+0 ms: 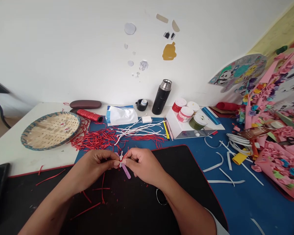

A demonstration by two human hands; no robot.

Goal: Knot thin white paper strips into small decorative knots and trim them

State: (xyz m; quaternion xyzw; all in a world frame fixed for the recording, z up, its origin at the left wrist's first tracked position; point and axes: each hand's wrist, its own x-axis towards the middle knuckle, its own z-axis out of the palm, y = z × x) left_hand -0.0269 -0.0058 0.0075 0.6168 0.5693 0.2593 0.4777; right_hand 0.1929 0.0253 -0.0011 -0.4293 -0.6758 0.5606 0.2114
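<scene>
My left hand (pixel 94 164) and my right hand (pixel 143 164) meet over the black desk mat (pixel 127 212), their fingertips pinching a small bundle at the upper end of a pale purple craft stick (pixel 126 172). White and red strands (pixel 121 160) are wound or tied around the stick there. My fingers hide part of the binding, so its exact form is unclear. Loose red paper strands (pixel 95 140) lie in a tangled heap just beyond my left hand, and thin white strands (pixel 137 131) lie beyond my right hand.
A woven bamboo tray (pixel 50 130), a red twine roll (pixel 89 115), a black thermos (pixel 161 98) and paint jars (pixel 186 111) stand at the back. White paper strips (pixel 215 166) lie on a blue mat (pixel 250 202). Pink paper crafts (pixel 279 163) pile up at the right.
</scene>
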